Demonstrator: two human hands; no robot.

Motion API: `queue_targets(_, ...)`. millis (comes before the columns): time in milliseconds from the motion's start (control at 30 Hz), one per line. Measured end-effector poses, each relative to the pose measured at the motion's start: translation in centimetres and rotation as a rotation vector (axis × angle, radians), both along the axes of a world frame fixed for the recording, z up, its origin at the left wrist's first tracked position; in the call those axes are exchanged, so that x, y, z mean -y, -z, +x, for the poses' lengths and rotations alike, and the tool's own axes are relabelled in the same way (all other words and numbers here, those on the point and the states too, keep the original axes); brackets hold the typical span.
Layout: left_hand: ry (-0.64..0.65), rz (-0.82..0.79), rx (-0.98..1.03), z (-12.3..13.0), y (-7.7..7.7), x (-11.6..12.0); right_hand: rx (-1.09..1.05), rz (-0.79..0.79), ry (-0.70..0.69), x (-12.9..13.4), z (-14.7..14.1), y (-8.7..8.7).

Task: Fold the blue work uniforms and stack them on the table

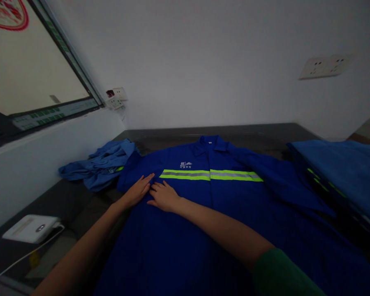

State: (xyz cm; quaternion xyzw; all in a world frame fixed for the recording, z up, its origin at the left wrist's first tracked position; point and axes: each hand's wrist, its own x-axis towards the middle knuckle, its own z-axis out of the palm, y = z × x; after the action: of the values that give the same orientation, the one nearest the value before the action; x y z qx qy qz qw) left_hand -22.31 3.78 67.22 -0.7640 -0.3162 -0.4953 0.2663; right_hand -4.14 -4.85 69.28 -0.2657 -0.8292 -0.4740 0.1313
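Observation:
A dark blue work jacket (185, 230) lies spread front side up on the dark table, its collar toward the wall. A yellow-green and grey reflective stripe crosses its chest, with a white logo above the stripe on the left. My left hand (138, 190) rests flat on the jacket near the left sleeve, fingers stretched out. Close beside it, my right hand (165, 196) lies on the fabric just below the stripe's left end, fingers extended. The jacket's right sleeve (283, 189) slants out toward the lower right.
A crumpled lighter blue garment (105, 162) lies at the left. Folded blue garments (342, 168) are stacked at the right. A white box-shaped device (32, 228) with a cable sits at the lower left. Behind the table (253, 130) stands a wall with sockets (325, 66); a window is at the left.

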Motion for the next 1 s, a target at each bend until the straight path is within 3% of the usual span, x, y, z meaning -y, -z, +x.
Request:
queue_targets(133, -0.044, 0.068, -0.046, 0.2, 0.7, -0.7, -0.043, 0.001, -0.008, 1.0, 1.1, -1.4)
queue_targets(267, -0.087, 0.216, 0.067, 1.1, 0.9, 1.0, -0.117, 0.033, 0.031, 1.2, 1.8, -3.0)
queue_targets(433, -0.222, 0.295, 0.198, 2.6, 1.3, 3.7, -0.134, 0.070, 0.004, -0.5, 1.1, -4.2)
queue_targets(600, -0.281, 0.290, 0.240, 2.7, 1.9, 3.7, -0.129, 0.052, 0.001, -2.3, 0.5, -4.8)
queue_targets(733, -0.347, 0.380, 0.270, 2.2, 2.1, 3.4, -0.132, 0.040, -0.013, -2.8, 0.8, -4.8)
queue_targets(867, -0.307, 0.454, 0.293, 2.0, 2.0, 3.0, -0.122, 0.036, -0.024, -2.9, 0.9, -4.9)
queue_targets(1000, -0.163, 0.491, 0.239, 1.6, 1.9, 2.1, -0.110, 0.032, -0.003, -3.2, 1.2, -5.1)
